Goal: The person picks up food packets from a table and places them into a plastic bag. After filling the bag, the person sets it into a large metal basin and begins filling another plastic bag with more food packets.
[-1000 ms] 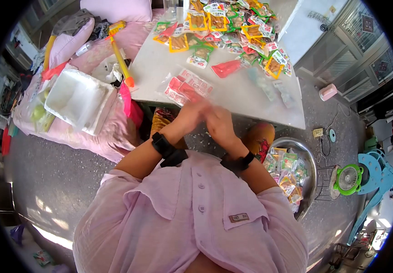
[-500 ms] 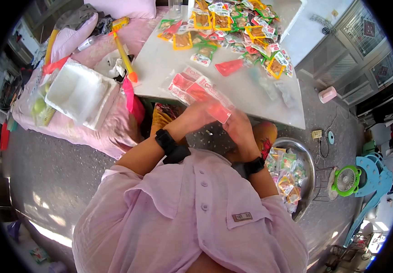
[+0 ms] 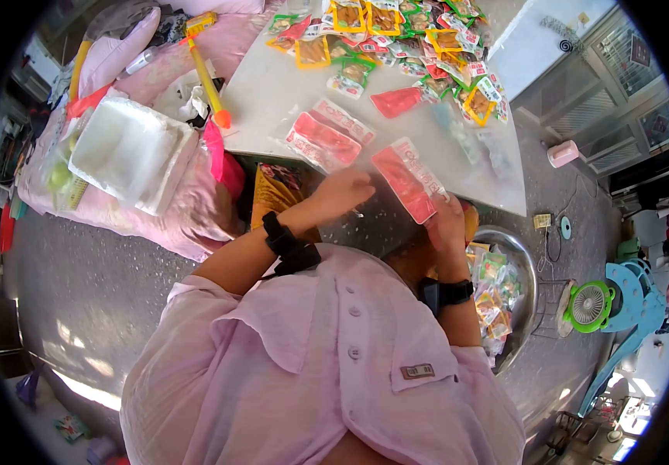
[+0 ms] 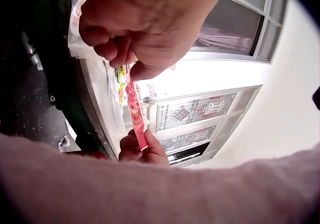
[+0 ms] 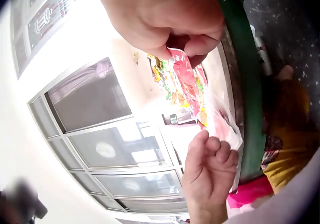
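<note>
My right hand (image 3: pixel 448 223) pinches one lower corner of a flat red-and-white snack packet (image 3: pixel 405 180), thumb against fingers, just off the table's front edge. The packet slants up and left from that hand, its printed face towards the head camera. To its left is my left hand (image 3: pixel 342 194), apart from the packet, with nothing in its grasp. The right wrist view shows the left hand's fingers (image 5: pixel 220 154) curled in towards the palm. More red-and-white packets (image 3: pixel 323 141) lie beyond it on the table, with clear plastic around them.
A heap of colourful snack packets (image 3: pixel 427 46) covers the back of the white table (image 3: pixel 272 101). One red packet (image 3: pixel 396 101) lies before it. A metal basin (image 3: pixel 534 271) of packets stands on the floor at right. At left, a white foam box (image 3: pixel 110 147) sits on the pink bed.
The hands were close together at the table edge; now they are apart. My right hand has moved right, bringing one red packet away from the others, and my left hand has come off it.
</note>
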Demonstrator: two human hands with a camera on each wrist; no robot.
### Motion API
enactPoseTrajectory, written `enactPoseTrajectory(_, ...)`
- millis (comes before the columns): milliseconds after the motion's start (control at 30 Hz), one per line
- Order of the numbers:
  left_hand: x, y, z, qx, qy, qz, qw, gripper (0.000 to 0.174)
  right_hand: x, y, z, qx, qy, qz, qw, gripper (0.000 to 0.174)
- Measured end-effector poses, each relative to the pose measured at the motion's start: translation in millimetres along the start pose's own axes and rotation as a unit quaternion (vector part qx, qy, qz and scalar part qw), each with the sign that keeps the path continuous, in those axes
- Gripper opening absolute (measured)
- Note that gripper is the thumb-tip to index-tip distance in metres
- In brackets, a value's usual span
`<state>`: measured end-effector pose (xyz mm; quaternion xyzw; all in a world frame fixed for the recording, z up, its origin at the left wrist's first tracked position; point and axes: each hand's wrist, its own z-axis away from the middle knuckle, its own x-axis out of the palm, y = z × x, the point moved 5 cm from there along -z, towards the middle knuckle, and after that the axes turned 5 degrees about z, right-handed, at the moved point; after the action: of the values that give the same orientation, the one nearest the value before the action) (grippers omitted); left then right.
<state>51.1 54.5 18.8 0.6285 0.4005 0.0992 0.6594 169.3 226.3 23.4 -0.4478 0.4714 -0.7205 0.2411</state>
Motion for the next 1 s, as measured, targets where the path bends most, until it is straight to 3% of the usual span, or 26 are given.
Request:
enactPoseTrajectory(67, -18, 23, 1, 0.084, 0.094, -0.224, 0.966, 0.037, -2, -1, -1, 0.004, 0.008, 0.016, 1.000, 0.018)
enactPoseTrajectory(167, -23, 25, -3, 0.117, 0.161, -0.288, 0.937, 0.039, 4, -3, -2, 0.013, 0.032, 0.045, 0.998, 0.017)
enactPoseTrajectory(267, -20, 11, -14, 0.035, 0.105, -0.308, 0.945, 0.034, -2, 3, -11, 0.018, 0.030, 0.096, 0.995, 0.014)
enactPoseTrajectory(367, -19, -1, -20, 0.051, 0.089, -0.296, 0.950, 0.035, -2, 6, -16, 0.024, 0.021, 0.113, 0.993, 0.012)
enactPoseTrajectory(467, -24, -1, -22, 0.056, 0.151, -0.240, 0.957, 0.024, 10, 1, -17, 0.038, 0.019, 0.102, 0.994, 0.010)
enactPoseTrajectory(800, -34, 19, -18, 0.105, 0.184, -0.209, 0.955, 0.012, 4, 2, -49, 0.089, -0.026, 0.165, 0.982, 0.015)
enactPoseTrajectory(1000, -30, 29, -17, 0.137, 0.194, -0.215, 0.947, 0.011, 17, 9, -59, 0.120, -0.064, 0.102, 0.986, 0.017)
